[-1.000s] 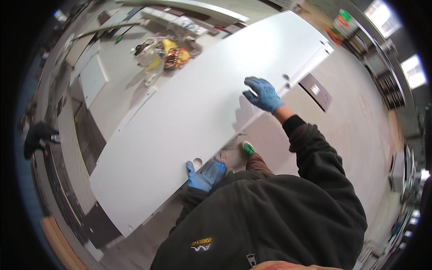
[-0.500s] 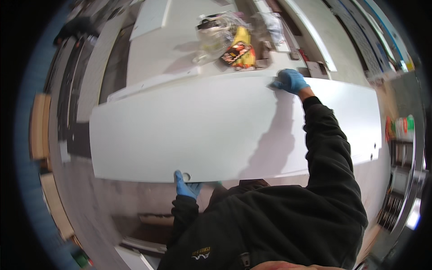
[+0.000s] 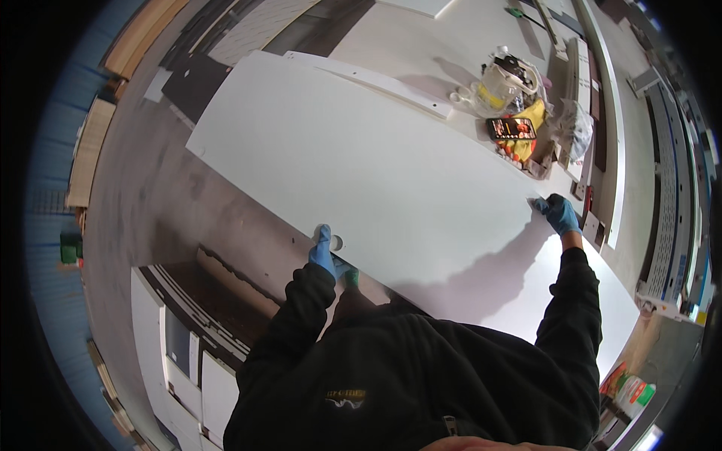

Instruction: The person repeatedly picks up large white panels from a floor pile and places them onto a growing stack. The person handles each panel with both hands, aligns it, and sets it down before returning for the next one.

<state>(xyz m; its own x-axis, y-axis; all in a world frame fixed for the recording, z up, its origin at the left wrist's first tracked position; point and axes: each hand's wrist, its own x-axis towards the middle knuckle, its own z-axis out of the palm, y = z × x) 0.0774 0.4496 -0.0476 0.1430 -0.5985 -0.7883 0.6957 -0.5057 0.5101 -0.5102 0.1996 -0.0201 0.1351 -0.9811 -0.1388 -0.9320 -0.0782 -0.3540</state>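
Observation:
A long white panel [image 3: 376, 180] lies slantwise in front of me, with a round hole [image 3: 336, 243] by its near edge. Wearing a blue glove, my left hand [image 3: 323, 254] grips that edge beside the hole, thumb on top and fingers underneath. Across the panel, my right hand [image 3: 560, 215], also blue-gloved, is closed at the far edge toward the right end. Its thumb side rests on the top face; the fingertips beyond the edge are hidden. A small green thing [image 3: 352, 276], partly hidden, shows below the near edge next to my left hand.
Past the panel lie a phone [image 3: 512, 128], a clear plastic bag [image 3: 498, 89] and a yellow packet [image 3: 532, 113]. A narrow white strip [image 3: 376, 81] lies along the far edge. Stacked boards [image 3: 184, 353] stand at lower left. A white container [image 3: 635, 395] is at lower right.
The view has turned, so the panel now slants down to the right and the bag and phone appear farther right. Both hands remain at about the same places on the panel.

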